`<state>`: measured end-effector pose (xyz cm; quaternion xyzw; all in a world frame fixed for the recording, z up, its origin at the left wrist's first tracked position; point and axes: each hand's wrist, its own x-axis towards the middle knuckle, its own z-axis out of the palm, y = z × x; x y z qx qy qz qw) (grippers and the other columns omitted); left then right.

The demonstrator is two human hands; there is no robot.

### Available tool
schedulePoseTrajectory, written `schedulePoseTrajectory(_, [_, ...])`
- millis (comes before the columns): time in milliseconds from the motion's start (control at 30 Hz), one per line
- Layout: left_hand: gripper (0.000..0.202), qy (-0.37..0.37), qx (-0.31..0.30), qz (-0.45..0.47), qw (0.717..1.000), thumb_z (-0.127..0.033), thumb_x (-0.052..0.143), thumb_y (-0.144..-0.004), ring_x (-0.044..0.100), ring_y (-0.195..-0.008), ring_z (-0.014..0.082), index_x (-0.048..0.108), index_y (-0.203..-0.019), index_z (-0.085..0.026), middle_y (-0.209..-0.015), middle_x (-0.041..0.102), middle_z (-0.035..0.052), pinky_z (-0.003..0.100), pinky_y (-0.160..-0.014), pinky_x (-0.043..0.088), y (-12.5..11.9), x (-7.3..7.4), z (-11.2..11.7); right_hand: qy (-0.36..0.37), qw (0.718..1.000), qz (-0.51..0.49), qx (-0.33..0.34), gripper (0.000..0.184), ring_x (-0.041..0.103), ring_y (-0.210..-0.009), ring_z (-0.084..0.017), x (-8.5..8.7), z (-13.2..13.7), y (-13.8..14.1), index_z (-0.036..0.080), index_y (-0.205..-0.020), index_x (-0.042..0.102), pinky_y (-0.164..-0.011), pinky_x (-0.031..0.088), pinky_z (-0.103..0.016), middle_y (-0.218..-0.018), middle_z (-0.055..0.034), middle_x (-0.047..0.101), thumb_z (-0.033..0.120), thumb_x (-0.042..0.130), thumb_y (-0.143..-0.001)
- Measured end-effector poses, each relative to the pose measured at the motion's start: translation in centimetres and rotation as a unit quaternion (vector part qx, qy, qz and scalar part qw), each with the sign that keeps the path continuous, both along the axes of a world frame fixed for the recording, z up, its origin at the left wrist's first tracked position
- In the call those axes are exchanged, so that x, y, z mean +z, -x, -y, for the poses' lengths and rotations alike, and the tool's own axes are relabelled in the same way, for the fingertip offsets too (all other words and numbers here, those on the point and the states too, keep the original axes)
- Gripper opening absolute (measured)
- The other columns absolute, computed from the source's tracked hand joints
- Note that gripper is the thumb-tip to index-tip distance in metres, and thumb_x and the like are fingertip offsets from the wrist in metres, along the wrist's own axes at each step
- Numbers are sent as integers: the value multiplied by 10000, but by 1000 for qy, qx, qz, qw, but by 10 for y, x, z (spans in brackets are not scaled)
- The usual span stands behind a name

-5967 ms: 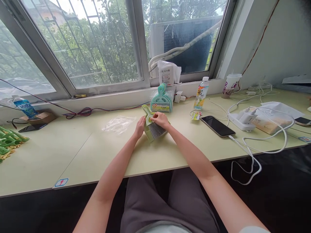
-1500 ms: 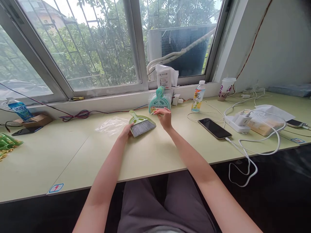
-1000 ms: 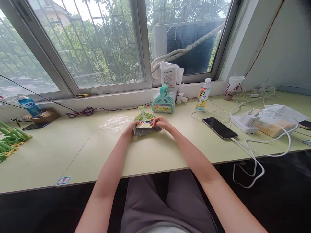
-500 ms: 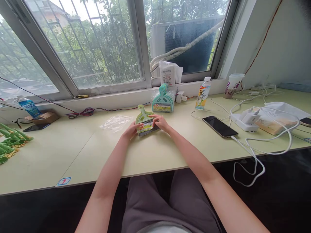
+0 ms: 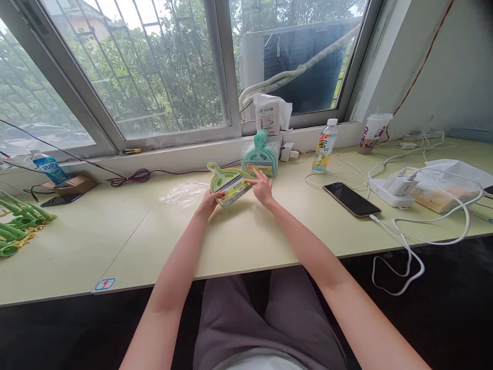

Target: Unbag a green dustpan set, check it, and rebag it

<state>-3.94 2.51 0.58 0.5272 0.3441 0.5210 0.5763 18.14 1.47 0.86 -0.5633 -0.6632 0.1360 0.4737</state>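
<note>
A small light-green dustpan and brush set [image 5: 230, 188], with a printed label across its dark bristles, is tilted above the table. My left hand [image 5: 209, 202] is closed around its left lower side. My right hand [image 5: 263, 188] is beside its right edge with fingers apart, the index fingertip at the label's end; whether it touches is hard to see. Behind it, a stack of mint-green dustpan sets [image 5: 259, 156] stands against the wall in clear wrapping. Crumpled clear plastic [image 5: 184, 194] lies left of my left hand.
On the right are a drink bottle [image 5: 324, 145], a phone [image 5: 351, 199], a white power strip [image 5: 392, 192] with tangled cables, and a cup [image 5: 374, 134]. At left are green bamboo-like pieces [image 5: 21, 225] and a blue bottle [image 5: 51, 169]. The table edge [image 5: 250, 273] runs before my lap.
My right hand has moved off the bristles to the right, and its fingers have spread. The green dustpan set has tilted up on its right side and shifted slightly left in my left hand.
</note>
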Motion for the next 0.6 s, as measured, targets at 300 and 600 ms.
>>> schedulePoseTrajectory(300, [625,-36,98,60,993,-193,803,-580,629,-1052,270,563,-1157,-195,-1029,671,67,413,-969,502,-4,-4,-8,131,901,-390,140,834,486,-1254,-213,-2,12,29,273,-1491,108,-1056,410,-416,-1482,-104,350,286,633,-843])
schedulePoseTrajectory(600, [647,-45,32,16,998,-270,788,-632,635,-1035,281,526,-1218,-187,-1094,667,88,418,-897,536,-19,3,5,159,838,-496,162,217,687,-744,-147,-5,16,40,187,-1015,488,-803,593,-346,-912,-34,692,72,583,-857])
